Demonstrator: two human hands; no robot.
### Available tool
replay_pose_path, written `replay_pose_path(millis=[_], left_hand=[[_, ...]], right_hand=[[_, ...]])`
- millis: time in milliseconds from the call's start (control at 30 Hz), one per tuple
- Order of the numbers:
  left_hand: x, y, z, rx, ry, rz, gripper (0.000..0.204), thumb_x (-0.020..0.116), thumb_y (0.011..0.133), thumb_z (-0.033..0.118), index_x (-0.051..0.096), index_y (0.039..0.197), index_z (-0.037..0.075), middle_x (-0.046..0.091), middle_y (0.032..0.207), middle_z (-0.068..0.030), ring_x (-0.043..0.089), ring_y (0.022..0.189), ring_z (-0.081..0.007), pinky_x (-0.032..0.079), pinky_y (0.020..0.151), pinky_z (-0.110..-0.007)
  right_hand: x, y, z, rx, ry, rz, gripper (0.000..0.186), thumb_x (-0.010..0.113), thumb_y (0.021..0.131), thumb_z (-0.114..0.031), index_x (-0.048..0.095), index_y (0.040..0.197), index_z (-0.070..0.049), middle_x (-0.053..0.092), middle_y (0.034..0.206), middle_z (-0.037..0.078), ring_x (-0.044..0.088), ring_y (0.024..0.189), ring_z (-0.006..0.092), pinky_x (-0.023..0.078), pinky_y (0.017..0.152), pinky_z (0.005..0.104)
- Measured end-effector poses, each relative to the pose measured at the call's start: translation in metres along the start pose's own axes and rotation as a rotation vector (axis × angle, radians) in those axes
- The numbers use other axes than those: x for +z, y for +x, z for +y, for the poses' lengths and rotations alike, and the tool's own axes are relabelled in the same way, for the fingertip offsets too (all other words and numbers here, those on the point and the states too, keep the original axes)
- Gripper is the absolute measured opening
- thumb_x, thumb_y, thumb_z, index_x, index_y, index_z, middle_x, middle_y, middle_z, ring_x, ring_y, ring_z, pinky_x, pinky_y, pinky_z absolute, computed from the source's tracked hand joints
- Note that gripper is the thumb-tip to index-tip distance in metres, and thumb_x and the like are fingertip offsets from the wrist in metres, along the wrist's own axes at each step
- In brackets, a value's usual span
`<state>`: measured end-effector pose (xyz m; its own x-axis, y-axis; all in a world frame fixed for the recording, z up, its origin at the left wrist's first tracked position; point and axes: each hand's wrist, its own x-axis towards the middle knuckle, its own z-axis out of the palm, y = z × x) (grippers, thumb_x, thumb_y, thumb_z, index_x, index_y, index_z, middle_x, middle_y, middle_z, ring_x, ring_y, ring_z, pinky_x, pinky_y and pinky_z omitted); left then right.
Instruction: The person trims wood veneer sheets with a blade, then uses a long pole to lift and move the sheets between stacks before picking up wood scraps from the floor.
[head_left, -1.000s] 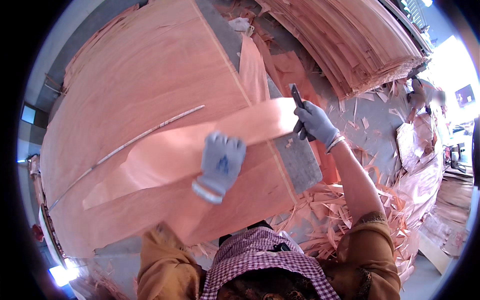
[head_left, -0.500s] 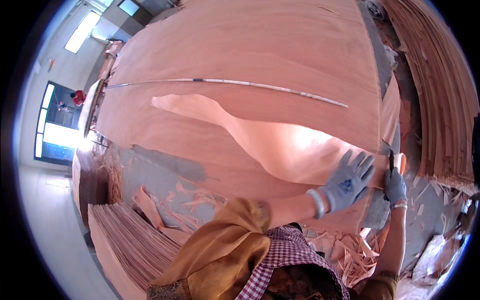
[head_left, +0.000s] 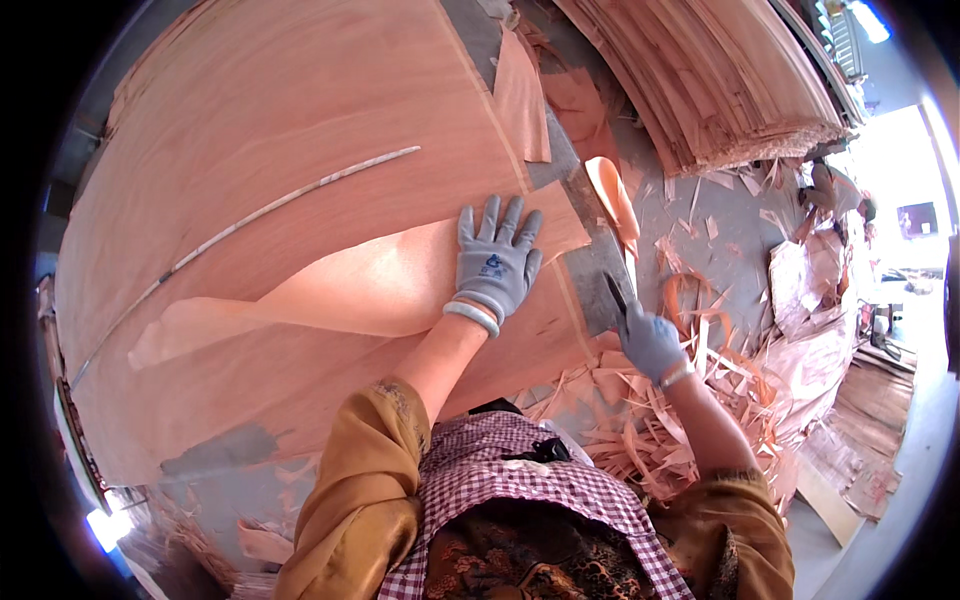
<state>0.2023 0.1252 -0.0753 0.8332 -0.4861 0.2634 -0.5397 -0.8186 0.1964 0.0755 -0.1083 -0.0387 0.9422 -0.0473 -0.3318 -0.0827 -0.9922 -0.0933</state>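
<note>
My left hand [head_left: 497, 258], in a grey-blue glove, lies flat with fingers spread on a narrow, wavy piece of wood veneer [head_left: 365, 285]. This piece rests on a large reddish veneer sheet [head_left: 330, 90], and part of it bulges up left of the hand. My gloved right hand [head_left: 652, 345] is closed round a dark-bladed knife [head_left: 615, 292], held to the right of the sheet's edge and apart from the veneer. Beyond the knife, a curled veneer offcut [head_left: 613, 200] stands off the end of the piece.
A long thin stick [head_left: 262, 212] lies across the sheet. Shredded veneer scraps [head_left: 640, 430] heap up at my right. A tall veneer stack [head_left: 710, 80] stands at the back right. Another person [head_left: 835, 190] is at the far right.
The view has swung to the right. My right hand and the knife have come away from the veneer's end toward me, and a curled strip now hangs apart there. My left hand stays flat.
</note>
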Motion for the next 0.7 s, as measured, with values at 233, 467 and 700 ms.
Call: replay_pose_path(millis=[233, 467, 700], left_hand=[[-0.052, -0.032, 0.01, 0.252, -0.016, 0.197, 0.04, 0.053, 0.077, 0.024, 0.055, 0.114, 0.008, 0.043, 0.131, -0.0129, 0.034, 0.126, -0.0326, 0.025, 0.105, -0.043], [-0.144, -0.19, -0.064, -0.178, -0.487, 0.277, 0.03, 0.052, 0.079, 0.009, 0.058, 0.108, 0.005, 0.055, 0.115, -0.0116, 0.053, 0.106, -0.0231, 0.043, 0.09, -0.039], [-0.205, -0.349, -0.193, -1.096, -0.607, 0.35, 0.016, 0.052, 0.084, 0.013, 0.06, 0.093, 0.003, 0.058, 0.083, -0.0122, 0.057, 0.066, -0.0173, 0.047, 0.062, -0.029]], right_hand=[[-0.047, -0.022, -0.002, 0.138, 0.833, -0.137, 0.015, 0.044, 0.088, -0.007, 0.055, 0.097, -0.003, 0.061, 0.076, 0.006, 0.056, 0.053, 0.0107, 0.044, 0.047, 0.0223], [-0.082, 0.03, -0.152, -0.783, 0.769, 0.275, 0.035, 0.044, 0.075, 0.01, 0.054, 0.107, -0.002, 0.054, 0.108, 0.01, 0.055, 0.083, 0.0115, 0.045, 0.067, 0.0217], [-0.049, 0.053, -0.267, -0.705, 0.106, 0.171, 0.054, 0.076, 0.058, -0.011, 0.059, 0.11, -0.015, 0.043, 0.129, 0.01, 0.047, 0.107, 0.0325, 0.046, 0.084, 0.0403]])
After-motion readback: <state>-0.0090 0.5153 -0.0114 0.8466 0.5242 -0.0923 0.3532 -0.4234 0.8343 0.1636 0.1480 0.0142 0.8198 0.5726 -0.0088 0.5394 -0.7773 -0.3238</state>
